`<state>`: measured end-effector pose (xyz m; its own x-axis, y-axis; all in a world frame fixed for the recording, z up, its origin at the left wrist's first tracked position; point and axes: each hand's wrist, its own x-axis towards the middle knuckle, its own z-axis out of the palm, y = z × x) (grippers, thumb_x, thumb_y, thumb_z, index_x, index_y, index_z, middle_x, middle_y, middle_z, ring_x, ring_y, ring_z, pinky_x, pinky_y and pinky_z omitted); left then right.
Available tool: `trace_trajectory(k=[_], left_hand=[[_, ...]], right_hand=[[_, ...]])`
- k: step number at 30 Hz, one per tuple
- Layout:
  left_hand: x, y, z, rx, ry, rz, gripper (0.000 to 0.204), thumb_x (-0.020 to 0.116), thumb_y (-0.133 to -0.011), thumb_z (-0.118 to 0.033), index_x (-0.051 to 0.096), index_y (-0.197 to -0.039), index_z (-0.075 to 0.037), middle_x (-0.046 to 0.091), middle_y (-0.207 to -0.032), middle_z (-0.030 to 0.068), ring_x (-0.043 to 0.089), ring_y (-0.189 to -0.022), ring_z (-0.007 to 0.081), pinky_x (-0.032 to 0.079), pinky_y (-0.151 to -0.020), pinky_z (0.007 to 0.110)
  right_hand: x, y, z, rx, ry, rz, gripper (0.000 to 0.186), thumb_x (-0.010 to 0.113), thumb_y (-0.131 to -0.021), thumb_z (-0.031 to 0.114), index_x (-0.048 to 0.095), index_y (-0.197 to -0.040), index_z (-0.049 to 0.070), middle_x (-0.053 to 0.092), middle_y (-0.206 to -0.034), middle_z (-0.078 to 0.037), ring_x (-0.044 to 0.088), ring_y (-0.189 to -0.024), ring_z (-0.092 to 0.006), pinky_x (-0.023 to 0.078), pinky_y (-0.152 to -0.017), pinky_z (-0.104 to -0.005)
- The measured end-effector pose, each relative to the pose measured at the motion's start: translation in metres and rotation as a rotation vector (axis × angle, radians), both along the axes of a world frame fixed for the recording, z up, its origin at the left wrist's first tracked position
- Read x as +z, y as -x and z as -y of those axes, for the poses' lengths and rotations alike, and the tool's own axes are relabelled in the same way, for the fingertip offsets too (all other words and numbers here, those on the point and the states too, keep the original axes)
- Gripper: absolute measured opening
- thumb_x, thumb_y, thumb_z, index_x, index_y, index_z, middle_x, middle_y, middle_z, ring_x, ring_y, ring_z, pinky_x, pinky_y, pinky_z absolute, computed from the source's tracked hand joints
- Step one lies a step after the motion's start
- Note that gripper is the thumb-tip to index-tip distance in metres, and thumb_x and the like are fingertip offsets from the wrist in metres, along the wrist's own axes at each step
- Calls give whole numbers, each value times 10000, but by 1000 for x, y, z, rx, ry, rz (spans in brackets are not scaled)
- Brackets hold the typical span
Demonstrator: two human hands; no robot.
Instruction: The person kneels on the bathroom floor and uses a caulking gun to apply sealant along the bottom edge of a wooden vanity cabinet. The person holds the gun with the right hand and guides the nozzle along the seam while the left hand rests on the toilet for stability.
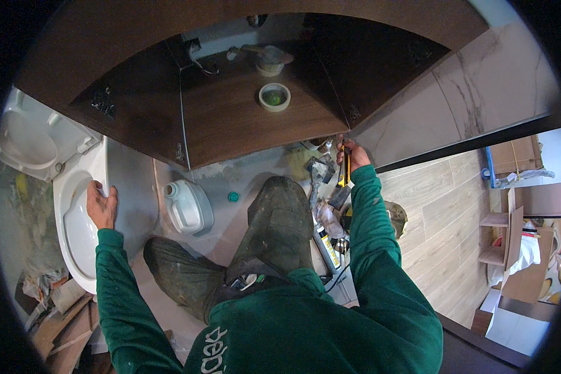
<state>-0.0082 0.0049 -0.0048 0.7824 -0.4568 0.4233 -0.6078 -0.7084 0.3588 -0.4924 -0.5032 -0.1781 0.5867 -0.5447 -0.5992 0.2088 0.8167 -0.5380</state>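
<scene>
My left hand (103, 204) lies on the rim of a white toilet (67, 235), thumb apart from the outstretched fingers. In my right hand (355, 154) is a slim yellow-and-black tool, which looks like a utility knife (344, 168). That hand is by the lower right corner of a dark brown cabinet (249, 134), whose front stands open. Within the cabinet are a roll of tape (274, 107) and a second pale roll (269, 70) with a whitish lump on top.
A white plastic canister (193, 209) stands uncapped between the toilet and my knees, with a green cap (233, 197) nearby. Beside my right leg lie a sealant cartridge (326, 248) and jumbled tools. Wood scraps (68, 327) lie at lower left; a cardboard box (516, 154) stands far right.
</scene>
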Motion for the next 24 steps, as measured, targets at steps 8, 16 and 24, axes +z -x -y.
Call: trace_trajectory(k=[8, 16, 24], left_hand=[[0, -2, -1, 7, -33, 4, 350, 705, -736, -228, 525, -967, -36, 569, -856, 161, 570, -762, 317, 456, -723, 392], [-3, -4, -2, 37, -51, -22, 370, 723, -736, -231, 529, -978, -30, 583, -880, 160, 579, -792, 329, 465, -756, 382], [-2, -7, -3, 27, -53, -50, 366, 726, -742, -222, 522, -973, -25, 575, -890, 155, 580, -813, 315, 462, -772, 381]], right_hand=[[-1, -8, 1, -20, -25, 11, 185, 411, -940, 128, 526, -1084, 140, 574, -819, -54, 494, -575, -162, 460, -530, -322], [-18, -21, 15, -41, -50, -72, 144, 397, -952, 137, 491, -1051, 90, 568, -794, -88, 512, -577, -184, 471, -505, -355], [-16, -17, 16, -56, -16, -97, 110, 395, -948, 105, 459, -1038, 97, 583, -812, -107, 522, -568, -214, 481, -495, -371]])
